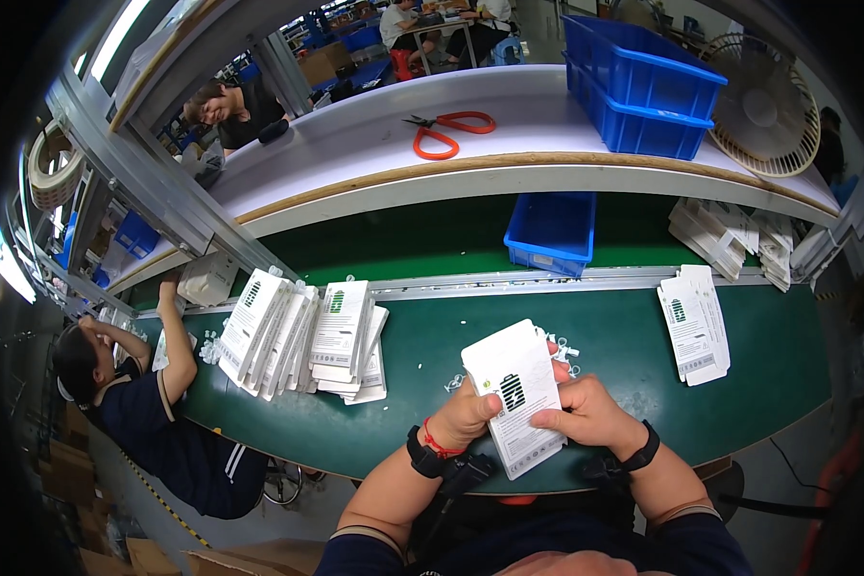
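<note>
Fingers [559,372] of the right hand [593,413] and the left hand [466,417] are clamped on a slim white carton [530,398] in the head view, thumbs across its printed face and the rest mostly behind. It is held tilted above the near part of the green worktop [451,331]; whether a corner touches, I cannot tell.

Both thumbs bear on the flat panel, so a harder squeeze could dent it, while a looser one could let the carton slip toward the near edge. Small whitish plastic pieces [568,353] lie just beyond the right hand; a sweep of that hand could scatter them, or one could get caught under the carton. To the left, the leaning stack of cartons [269,331] looks ready to slide if a forearm knocked it, perhaps pushing the neighbouring pile [346,336] too. The overlapping cartons at the right [693,324] stand well apart from both hands and seem at less risk.

Hidden are the held carton's back and most of the gripping fingers. Part of the plastic pieces is masked by the right hand and the carton. How many cartons overlap at the right is hard to count. A co-worker [130,413] at the left is bent and small near the rim, the hands hard to make out.
</note>
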Tool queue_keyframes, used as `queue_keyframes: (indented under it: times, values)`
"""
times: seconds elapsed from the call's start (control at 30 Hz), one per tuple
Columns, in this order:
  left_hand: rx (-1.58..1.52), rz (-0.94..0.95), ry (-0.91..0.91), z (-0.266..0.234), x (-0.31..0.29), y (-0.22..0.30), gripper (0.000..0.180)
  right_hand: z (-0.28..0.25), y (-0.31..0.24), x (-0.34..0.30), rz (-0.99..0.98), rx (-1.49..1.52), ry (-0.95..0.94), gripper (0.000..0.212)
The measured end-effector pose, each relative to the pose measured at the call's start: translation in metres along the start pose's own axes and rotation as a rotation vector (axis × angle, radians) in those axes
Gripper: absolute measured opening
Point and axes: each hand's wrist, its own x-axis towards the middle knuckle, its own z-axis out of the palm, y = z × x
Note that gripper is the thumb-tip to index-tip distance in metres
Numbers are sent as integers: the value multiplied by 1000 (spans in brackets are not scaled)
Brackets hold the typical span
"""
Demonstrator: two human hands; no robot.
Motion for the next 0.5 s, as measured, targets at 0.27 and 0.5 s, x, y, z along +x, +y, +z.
queue_keyframes:
  times: [0.27,0.5]
  values:
    - [79,0,66,-13,-2,-9,60,1,3,-3,-53,94,97,19]
    - [591,72,147,-16,-1,-27,47,0,7,-4,-65,223,272,22]
